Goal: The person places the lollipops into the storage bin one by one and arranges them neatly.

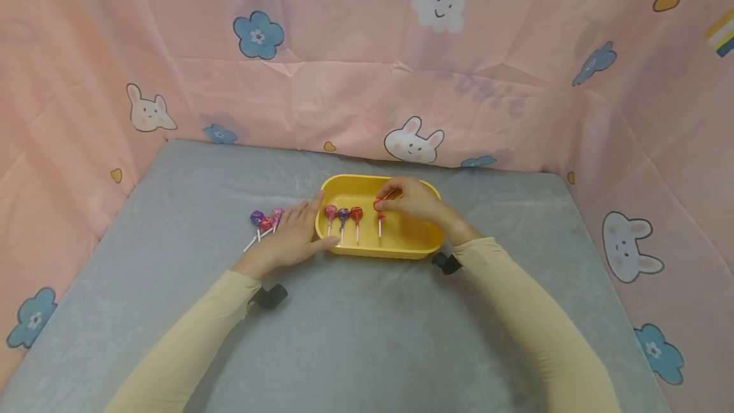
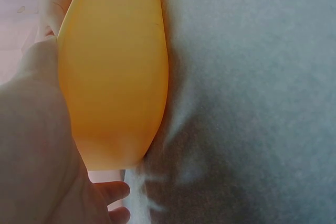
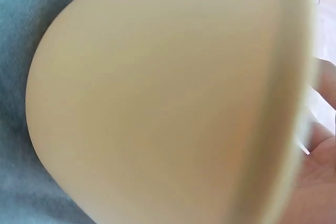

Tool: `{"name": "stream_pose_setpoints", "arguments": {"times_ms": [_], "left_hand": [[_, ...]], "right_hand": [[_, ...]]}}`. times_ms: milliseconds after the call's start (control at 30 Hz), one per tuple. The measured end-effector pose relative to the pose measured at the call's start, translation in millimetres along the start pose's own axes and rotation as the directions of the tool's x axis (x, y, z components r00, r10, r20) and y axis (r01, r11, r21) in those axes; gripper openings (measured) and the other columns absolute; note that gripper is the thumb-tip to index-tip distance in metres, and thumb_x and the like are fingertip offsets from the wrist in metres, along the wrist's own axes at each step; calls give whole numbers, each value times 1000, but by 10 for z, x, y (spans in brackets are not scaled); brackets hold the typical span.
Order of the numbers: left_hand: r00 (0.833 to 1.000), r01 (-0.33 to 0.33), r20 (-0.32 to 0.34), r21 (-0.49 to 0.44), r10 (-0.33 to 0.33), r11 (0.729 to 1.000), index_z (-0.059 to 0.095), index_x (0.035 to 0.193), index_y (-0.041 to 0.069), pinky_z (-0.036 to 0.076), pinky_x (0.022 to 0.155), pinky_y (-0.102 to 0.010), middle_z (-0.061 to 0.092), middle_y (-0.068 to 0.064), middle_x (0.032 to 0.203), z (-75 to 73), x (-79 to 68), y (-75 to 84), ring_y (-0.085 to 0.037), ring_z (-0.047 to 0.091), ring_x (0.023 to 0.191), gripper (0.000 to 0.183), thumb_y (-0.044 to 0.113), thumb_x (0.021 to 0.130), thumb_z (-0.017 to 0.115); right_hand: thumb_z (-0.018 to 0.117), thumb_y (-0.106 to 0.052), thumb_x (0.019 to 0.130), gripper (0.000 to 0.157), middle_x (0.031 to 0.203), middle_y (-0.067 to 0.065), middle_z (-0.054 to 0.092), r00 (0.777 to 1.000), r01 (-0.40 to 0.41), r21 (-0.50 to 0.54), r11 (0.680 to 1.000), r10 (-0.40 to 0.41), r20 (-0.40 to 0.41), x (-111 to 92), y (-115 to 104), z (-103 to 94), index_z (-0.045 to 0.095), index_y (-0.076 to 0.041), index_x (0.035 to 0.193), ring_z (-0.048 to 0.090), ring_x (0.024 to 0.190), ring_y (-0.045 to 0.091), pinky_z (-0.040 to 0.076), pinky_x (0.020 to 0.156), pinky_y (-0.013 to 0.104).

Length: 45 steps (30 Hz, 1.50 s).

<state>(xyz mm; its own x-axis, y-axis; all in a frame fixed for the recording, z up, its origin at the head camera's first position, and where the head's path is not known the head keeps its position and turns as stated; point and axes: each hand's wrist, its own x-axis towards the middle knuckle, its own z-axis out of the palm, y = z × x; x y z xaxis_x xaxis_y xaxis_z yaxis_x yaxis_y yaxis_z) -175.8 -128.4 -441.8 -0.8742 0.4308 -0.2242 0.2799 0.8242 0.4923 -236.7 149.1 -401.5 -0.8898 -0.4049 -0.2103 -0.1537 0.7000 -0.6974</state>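
Note:
My right hand (image 1: pixel 415 199) reaches over the far rim of a yellow tray (image 1: pixel 410 253) and pinches a red lollipop (image 1: pixel 376 204) by its candy head, the white stick pointing toward me. Left of it in the tray stand three lollipops side by side: a pink one (image 1: pixel 331 211), a purple one (image 1: pixel 343 213) and a red one (image 1: pixel 357 213). My left hand (image 1: pixel 287 234) rests at the tray's left end, fingers straight and thumb on the near rim. The left wrist view has the tray's outer wall (image 2: pixel 113 72) beside that hand; the wall hides the right fingers' work in the right wrist view.
Left of my left hand, a purple lollipop (image 1: pixel 256 217), a red one (image 1: pixel 266 224) and a pink one (image 1: pixel 278 213) lie bunched on the grey table cloth (image 1: pixel 367 330). A pink printed curtain (image 1: pixel 344 94) hangs behind and at both sides.

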Motion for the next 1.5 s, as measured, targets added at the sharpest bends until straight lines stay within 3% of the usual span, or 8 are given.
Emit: {"name": "stream_pose_setpoints", "arguments": {"times_ms": [500,867,1500], "left_hand": [[1000,-4,-7,-6,4,1000,-12,159,15,0,126,-57,11,-17,167,11,0,-10,-40,10,155,106,72,91,45],[1000,0,-4,-1,0,1000,-14,159,16,0,126,-56,8,-15,168,18,22,-34,-39,8,155,105,72,91,44],[1000,-8,-7,-5,8,1000,-12,159,14,0,126,-57,9,-16,168,12,11,-24,-40,10,155,106,71,91,47]], "right_hand": [[74,-26,89,20,100,5,72,1000,-10,43,999,10,5,65,100,139,70,-10,100,60,91,19,47,79,26],[73,-25,90,20,99,7,71,999,-34,57,998,33,7,114,130,186,71,-8,100,58,92,21,47,84,28],[71,-24,92,18,98,7,69,1000,-23,63,998,22,20,163,188,295,70,-8,100,57,90,19,46,79,25]]}}
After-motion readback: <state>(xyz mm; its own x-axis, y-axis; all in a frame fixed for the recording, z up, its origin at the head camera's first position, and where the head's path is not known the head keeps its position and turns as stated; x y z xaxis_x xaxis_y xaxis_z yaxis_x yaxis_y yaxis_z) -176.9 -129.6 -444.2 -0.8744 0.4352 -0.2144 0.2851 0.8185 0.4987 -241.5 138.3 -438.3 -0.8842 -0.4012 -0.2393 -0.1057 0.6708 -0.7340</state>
